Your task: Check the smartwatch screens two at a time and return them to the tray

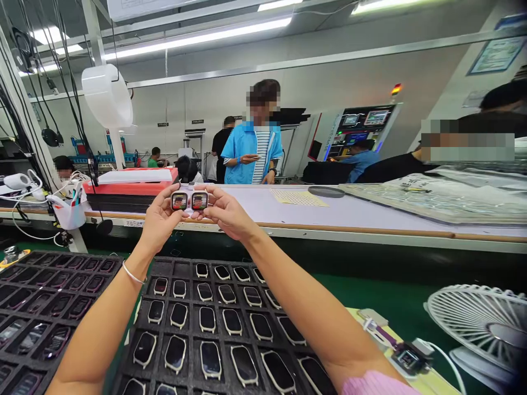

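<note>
The left hand (161, 218) is pinching one watch (179, 201) between thumb and fingertips, and the right hand (225, 211) is gripping a second watch (200, 201) just the same way! Both pairs of fingers are closing narrowly on the cases, and the two watches are standing side by side between the hands, screens facing back toward the wearer. Colour is glowing or reflecting on the glass; I'm not telling which from here.

Just beyond the fingers, a white bench (247, 198) is stretching across. To the left of the fingers a red box (132, 187) is sitting on black trays, and further left a white cup (71, 213) is holding pens. Right of the fingers, a dotted yellow sheet (298, 197) is lying near a dark disc (325, 191).

Below the fingers, a black tray (173, 267) is holding rows of silver-edged watches, while a second tray (112, 280), lower left, is carrying darker ones. Well away to the lower right, a white fan (486, 323) is standing. Up beyond the fingers, across the bench, a person in a blue jacket (239, 151) is standing with one hand raised at the waist.
</note>
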{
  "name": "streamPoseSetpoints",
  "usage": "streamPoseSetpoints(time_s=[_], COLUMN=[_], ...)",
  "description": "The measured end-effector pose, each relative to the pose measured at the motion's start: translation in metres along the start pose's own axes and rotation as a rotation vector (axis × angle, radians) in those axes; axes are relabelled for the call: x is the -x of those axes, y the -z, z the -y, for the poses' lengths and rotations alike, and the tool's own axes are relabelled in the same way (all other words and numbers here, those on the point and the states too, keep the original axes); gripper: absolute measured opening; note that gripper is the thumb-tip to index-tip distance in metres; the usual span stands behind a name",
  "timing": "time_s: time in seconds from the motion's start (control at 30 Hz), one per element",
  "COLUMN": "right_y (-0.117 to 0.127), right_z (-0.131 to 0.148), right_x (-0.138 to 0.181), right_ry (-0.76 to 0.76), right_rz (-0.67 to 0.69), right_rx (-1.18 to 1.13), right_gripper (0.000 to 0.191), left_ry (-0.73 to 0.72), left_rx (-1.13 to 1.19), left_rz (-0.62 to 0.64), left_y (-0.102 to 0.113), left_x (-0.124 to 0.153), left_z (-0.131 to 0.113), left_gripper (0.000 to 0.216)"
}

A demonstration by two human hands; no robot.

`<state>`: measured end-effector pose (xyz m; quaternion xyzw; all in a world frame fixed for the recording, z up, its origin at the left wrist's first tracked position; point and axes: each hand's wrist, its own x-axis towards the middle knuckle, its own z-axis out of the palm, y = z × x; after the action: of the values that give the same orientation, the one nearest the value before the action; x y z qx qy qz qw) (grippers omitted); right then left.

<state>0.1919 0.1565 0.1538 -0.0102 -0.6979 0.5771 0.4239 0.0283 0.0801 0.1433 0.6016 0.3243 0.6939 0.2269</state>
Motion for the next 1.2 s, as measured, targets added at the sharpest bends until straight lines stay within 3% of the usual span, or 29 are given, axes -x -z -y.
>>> streamPoseSetpoints(time_s=[0.37,1.2], right_y=[-0.008,-0.009], right_z=[-0.001,0.003], right_x=[-0.004,0.008], right_ry=[0.023,0.034], right_rz=[0.014,-0.028], right_rx=[0.031,-0.006], right_gripper=[0.046,0.047], left_ry=[0.001,-0.052], left_rx=[0.015,0.028], left_rz=[-0.071,-0.055], left_y=[0.003,-0.007], left_x=[0.003,0.009], left_z=[-0.004,-0.007], left_gripper=[0.054,0.051])
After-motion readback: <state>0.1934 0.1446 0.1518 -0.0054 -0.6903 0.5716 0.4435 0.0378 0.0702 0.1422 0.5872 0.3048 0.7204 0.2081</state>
